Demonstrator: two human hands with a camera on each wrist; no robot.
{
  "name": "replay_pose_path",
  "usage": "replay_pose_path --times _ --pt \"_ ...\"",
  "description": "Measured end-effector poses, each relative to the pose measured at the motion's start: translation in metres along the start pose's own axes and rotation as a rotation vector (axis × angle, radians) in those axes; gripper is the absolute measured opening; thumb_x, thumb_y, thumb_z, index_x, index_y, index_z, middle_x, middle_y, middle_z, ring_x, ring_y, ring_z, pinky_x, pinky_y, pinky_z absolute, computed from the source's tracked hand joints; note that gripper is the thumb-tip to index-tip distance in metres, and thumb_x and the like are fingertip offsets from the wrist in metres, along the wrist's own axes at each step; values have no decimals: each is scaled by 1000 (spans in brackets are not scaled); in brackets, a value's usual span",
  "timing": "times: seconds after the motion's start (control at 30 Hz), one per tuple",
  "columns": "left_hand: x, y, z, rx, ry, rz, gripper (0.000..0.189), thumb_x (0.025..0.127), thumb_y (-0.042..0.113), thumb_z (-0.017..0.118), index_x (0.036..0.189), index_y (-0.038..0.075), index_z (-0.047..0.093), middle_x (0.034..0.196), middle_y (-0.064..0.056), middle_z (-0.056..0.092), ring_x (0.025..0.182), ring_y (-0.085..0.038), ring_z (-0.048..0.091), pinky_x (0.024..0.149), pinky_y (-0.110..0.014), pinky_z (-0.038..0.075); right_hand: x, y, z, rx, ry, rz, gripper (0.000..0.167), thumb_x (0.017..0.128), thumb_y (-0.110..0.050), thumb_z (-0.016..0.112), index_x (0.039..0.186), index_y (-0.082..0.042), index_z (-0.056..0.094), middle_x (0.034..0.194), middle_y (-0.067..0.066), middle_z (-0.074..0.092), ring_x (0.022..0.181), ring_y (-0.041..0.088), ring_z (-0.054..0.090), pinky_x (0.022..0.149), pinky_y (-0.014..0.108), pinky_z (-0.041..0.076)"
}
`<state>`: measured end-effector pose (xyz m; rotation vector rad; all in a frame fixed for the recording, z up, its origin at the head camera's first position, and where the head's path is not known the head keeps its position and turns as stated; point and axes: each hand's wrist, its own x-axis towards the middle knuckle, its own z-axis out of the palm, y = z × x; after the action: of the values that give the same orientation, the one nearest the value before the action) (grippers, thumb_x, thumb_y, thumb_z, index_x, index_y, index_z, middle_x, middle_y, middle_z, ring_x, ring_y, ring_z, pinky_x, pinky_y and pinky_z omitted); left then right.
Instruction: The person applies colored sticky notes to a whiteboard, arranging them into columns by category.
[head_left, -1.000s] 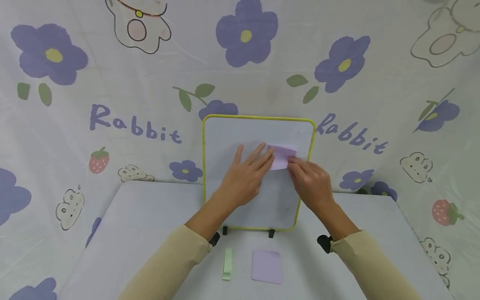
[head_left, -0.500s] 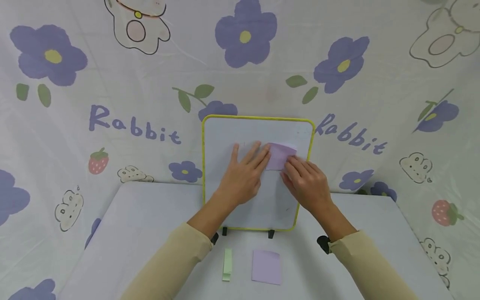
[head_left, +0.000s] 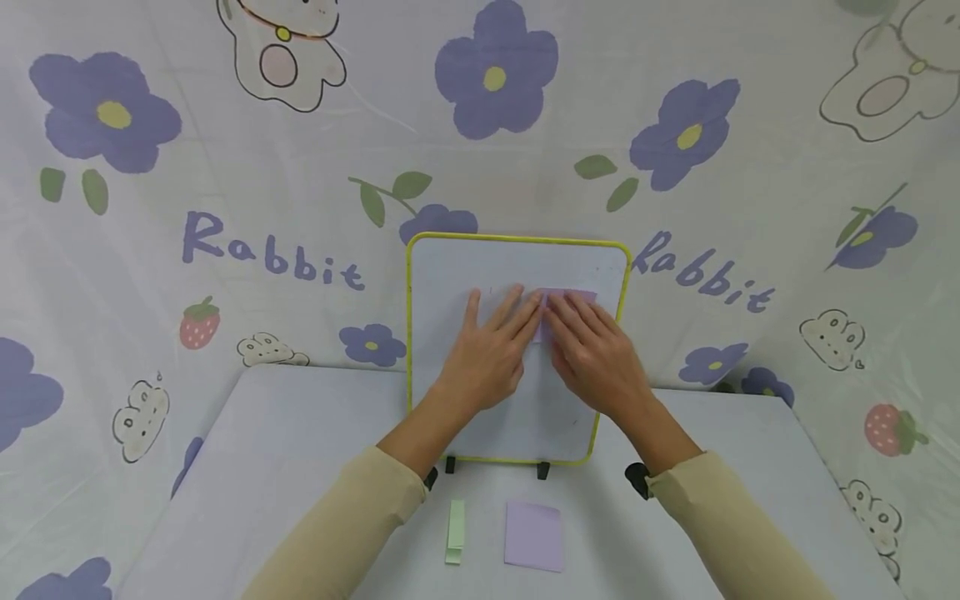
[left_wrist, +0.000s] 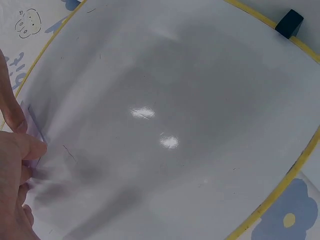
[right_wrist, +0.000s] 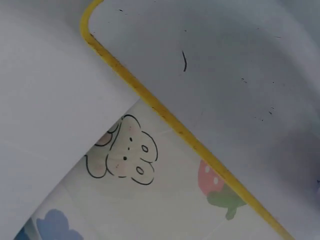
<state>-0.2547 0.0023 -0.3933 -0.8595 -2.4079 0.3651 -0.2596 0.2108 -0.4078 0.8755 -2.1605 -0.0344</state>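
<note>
A purple sticky note lies against the whiteboard, mostly hidden under fingers. My left hand is spread on the board, its fingertips at the note's left edge. Across the note rests my right hand, fingers extended and lying together, tips near those of the left. In the left wrist view, part of my left hand and a sliver of the sticky note show at the left border. Only the board's edge, table and backdrop can be made out in the right wrist view.
Black feet hold up the yellow-rimmed board. On the white table before it lie a green paper strip and a purple square pad or note. A printed curtain hangs behind.
My right hand has gone from pinching the note's right edge to lying over it, moving left toward the other hand. The left hand shifted slightly left, then stayed.
</note>
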Motion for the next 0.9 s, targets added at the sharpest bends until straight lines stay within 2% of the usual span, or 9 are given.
replay_pose_path --times 0.13,0.33,0.6,0.9 --pt "1 1 0 -5 0 -2 67 94 37 56 155 16 37 163 1 26 150 -23 22 111 -63 26 0 4 0 -32 -38 -17 61 84 -12 72 141 3 53 147 18 49 139 35 43 114 49 31" --pt "4 4 -2 -9 -37 9 67 96 37 54 156 15 35 164 1 24 151 -24 20 112 -64 24 -11 11 2 -62 -82 7 67 87 -17 70 146 1 46 153 17 42 143 33 36 117 50 25" --pt "4 2 -3 -1 -48 1 67 95 37 54 156 16 35 165 1 22 151 -23 19 112 -62 24 -24 21 6 -49 -44 69 58 96 -24 49 147 3 44 156 18 38 146 31 31 118 50 22" --pt "2 1 -3 -8 -62 -1 67 95 38 57 155 17 37 165 -1 23 151 -23 18 112 -63 24 -26 17 8 -28 -44 96 60 98 -27 43 149 3 41 157 18 34 147 32 29 118 53 22"
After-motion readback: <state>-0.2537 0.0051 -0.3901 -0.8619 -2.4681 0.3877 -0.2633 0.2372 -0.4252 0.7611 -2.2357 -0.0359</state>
